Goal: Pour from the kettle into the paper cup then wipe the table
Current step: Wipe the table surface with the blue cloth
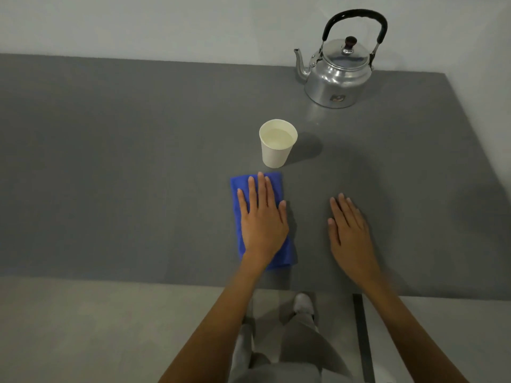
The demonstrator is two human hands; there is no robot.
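A silver kettle point(338, 74) with a black arched handle stands upright at the back right of the grey table point(124, 161), its spout to the left. A white paper cup point(277, 143) holding liquid stands upright in the middle. Just in front of the cup lies a folded blue cloth point(240, 186). My left hand point(262, 217) lies flat on the cloth, fingers spread, palm down. My right hand point(349, 230) rests flat on the bare table to the right of the cloth, holding nothing.
A pale wall runs behind the table's far edge. The near table edge crosses just below my wrists, with the floor, my legs and a shoe point(304, 302) beneath. The table's right edge slants away past the kettle.
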